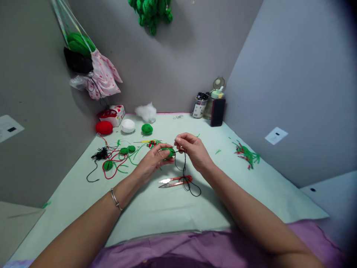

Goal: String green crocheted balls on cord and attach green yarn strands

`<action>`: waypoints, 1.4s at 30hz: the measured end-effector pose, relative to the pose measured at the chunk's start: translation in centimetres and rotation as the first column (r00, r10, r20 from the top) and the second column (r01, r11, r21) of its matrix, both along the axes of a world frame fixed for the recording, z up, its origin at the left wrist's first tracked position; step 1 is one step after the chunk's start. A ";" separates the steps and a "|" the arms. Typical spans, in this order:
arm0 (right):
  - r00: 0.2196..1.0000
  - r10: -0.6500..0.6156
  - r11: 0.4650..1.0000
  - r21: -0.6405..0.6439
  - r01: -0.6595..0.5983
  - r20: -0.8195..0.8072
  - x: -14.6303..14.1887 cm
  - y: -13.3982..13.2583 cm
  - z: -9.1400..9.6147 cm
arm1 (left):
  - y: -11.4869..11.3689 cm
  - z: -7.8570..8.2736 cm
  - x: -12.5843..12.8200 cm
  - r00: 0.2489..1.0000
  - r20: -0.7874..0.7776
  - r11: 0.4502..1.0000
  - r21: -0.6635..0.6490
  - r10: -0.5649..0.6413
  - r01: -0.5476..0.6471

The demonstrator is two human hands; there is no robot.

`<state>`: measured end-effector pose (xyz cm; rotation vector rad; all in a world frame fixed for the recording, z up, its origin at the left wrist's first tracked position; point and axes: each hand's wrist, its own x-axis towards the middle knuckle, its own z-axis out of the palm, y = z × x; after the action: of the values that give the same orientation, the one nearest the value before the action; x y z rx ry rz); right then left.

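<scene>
My left hand [154,158] is closed around a small green crocheted piece [169,153], partly hidden by the fingers. Close beside it, my right hand [192,147] pinches black yarn [184,163] that runs from the green piece. Whether a needle is between the right fingertips is too small to tell. The yarn hangs down in a loop onto the table, over the orange handle of the thread snips [175,181]. Those snips lie below both hands with their blades apart, pointing left.
Left on the table [145,212] are small green pieces [108,165], tangled black yarn [99,153] and red yarn [111,156]. Behind sit red [104,127], white [128,126] and green [147,129] yarn balls, and stuffing [147,112]. A phone [218,112] stands back right; yarn scraps [248,154] lie right.
</scene>
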<state>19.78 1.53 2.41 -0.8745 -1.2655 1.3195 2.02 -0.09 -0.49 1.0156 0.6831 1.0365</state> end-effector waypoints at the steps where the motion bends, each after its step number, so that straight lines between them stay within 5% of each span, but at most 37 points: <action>1: 1.000 0.002 1.000 0.014 -0.002 0.006 -0.1 0.0 -0.1 | 0.0 0.0 0.0 1.000 0.002 1.000 -0.005 0.011 -0.011; 9: 0.996 0.024 1.000 0.016 -0.026 0.087 -0.4 0.0 0.0 | 0.1 0.3 0.3 0.994 -0.011 0.994 0.008 0.110 -0.110; 14: 0.980 -0.097 0.988 -0.138 0.073 -0.173 1.6 1.6 0.4 | 0.0 0.3 0.3 0.996 -0.094 1.000 0.022 0.009 -0.007; 20: 0.936 0.004 0.938 -0.323 -0.125 -0.352 5.5 3.9 0.7 | 0.2 0.2 -0.8 0.973 -0.145 0.984 -0.030 -0.180 0.178; 22: 0.923 -0.125 0.963 -0.270 0.024 -0.365 8.4 5.1 1.0 | 0.5 0.6 -1.6 0.954 -0.174 0.969 -0.024 -0.246 0.245; 24: 0.881 -0.348 0.936 -0.170 0.308 -0.320 11.6 6.3 1.3 | 0.8 1.1 -2.4 0.942 -0.178 0.957 -0.006 -0.285 0.289; 28: 0.868 -0.404 0.915 -0.113 0.388 -0.287 14.6 7.3 1.3 | 1.2 1.5 -3.1 0.959 -0.148 0.969 0.010 -0.241 0.245; 33: 0.959 -0.205 0.976 -0.114 0.186 -0.194 8.1 4.9 0.1 | 1.3 1.1 -2.9 0.970 -0.167 0.983 0.013 -0.177 0.181; 37: 0.972 0.194 0.981 -0.055 -0.188 0.136 2.1 1.5 -0.5 | 1.6 0.8 -2.8 0.977 -0.165 0.990 0.032 -0.132 0.139; 42: 0.914 0.244 0.964 0.022 -0.265 0.325 0.5 -0.2 -0.5 | 1.8 0.4 -2.7 0.980 -0.178 0.993 0.062 -0.085 0.098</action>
<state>20.26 1.30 1.95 -0.9251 -1.7162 1.3652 -0.71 1.75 -0.13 1.1989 0.7402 0.9026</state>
